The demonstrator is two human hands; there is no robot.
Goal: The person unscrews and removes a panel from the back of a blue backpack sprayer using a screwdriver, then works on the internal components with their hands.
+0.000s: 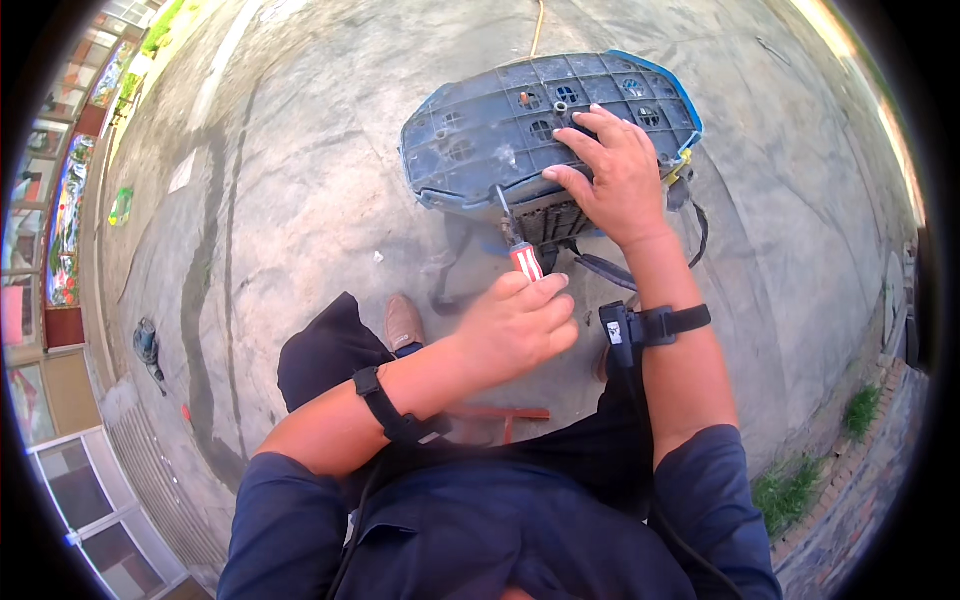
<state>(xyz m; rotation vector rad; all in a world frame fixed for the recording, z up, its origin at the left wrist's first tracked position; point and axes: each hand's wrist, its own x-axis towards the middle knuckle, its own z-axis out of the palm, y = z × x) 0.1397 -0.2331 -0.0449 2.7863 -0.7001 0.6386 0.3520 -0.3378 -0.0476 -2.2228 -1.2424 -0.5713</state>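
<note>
In front of me a bulky plastic unit lies with its dark, ribbed base panel (475, 140) turned up. It has blue edges and black straps (610, 270), and looks like a backpack sprayer. My left hand (522, 325) is wrapped round the red-and-white handle of a screwdriver (525, 260). The screwdriver's shaft points away from me, its tip at the panel's near edge. My right hand (615, 180) rests on the right part of the panel, fingers spread, near several round grilles. Whether a screw sits under the tip is too small to tell.
A red low stool or bar (505, 412) shows between my legs. My shoe (403, 322) is near the unit. A dark power tool with a cord (147, 345) lies on the concrete floor at left. A thin tan hose (538, 30) runs off beyond the unit. Grass (785, 490) grows along bricks at right.
</note>
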